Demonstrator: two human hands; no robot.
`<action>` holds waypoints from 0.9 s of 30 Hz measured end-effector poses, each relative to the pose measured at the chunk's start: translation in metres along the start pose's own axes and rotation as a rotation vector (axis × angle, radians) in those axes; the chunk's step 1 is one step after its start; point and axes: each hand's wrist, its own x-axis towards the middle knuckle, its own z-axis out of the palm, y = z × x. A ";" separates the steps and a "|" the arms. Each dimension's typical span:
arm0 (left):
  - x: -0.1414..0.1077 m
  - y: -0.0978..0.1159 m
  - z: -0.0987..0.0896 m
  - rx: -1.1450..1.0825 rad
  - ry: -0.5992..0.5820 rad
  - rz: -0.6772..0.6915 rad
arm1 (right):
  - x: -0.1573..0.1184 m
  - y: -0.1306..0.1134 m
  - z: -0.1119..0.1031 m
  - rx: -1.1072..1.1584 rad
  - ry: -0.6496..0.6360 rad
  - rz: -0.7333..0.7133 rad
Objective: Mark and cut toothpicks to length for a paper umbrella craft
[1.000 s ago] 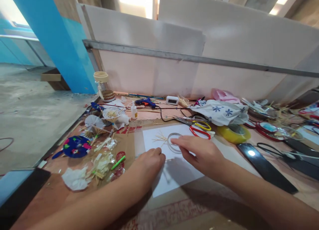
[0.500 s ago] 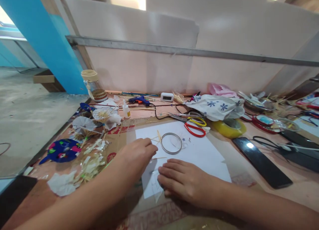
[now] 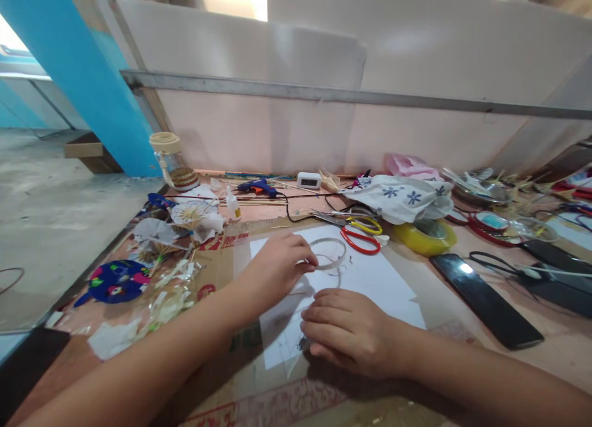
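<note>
My left hand (image 3: 287, 261) pinches a thin grey ring (image 3: 343, 247) at its near left edge. The ring is raised and tilted over a white sheet of paper (image 3: 379, 297), and a fainter curve shows below it. My right hand (image 3: 348, 331) is low over the front of the sheet, its fingers bent and close together. By its fingertips there are small dark marks and a clear, film-like piece (image 3: 292, 360); whatever the fingers hold is hidden. Small printed blue marks show on the paper right of the ring.
Scissors with red handles (image 3: 361, 240) and yellow handles (image 3: 365, 223) lie behind the paper. Further round are clear tape (image 3: 428, 237), a black phone (image 3: 485, 300), patterned cloth (image 3: 402, 197), a glue gun (image 3: 257, 187), a glue bottle (image 3: 233, 203), a jar (image 3: 173, 161) and a blue fabric piece (image 3: 118, 281).
My left hand has moved right and up and taken hold of the ring, which lay flat before and is now lifted and tilted. My right hand has shifted slightly, its fingers more bent.
</note>
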 end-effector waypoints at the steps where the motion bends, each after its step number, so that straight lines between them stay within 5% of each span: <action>1: 0.000 -0.001 -0.007 -0.021 0.027 -0.016 | 0.001 0.001 0.001 -0.004 -0.002 0.001; 7: -0.015 -0.018 -0.039 -0.009 0.090 -0.055 | 0.007 0.025 0.001 -0.079 -0.049 0.134; 13: -0.034 -0.034 -0.043 0.183 -0.004 -0.168 | 0.019 0.061 0.004 -0.173 -0.224 0.436; 27: -0.044 -0.049 -0.037 0.223 -0.054 -0.245 | 0.041 0.042 0.038 -0.123 -0.396 0.604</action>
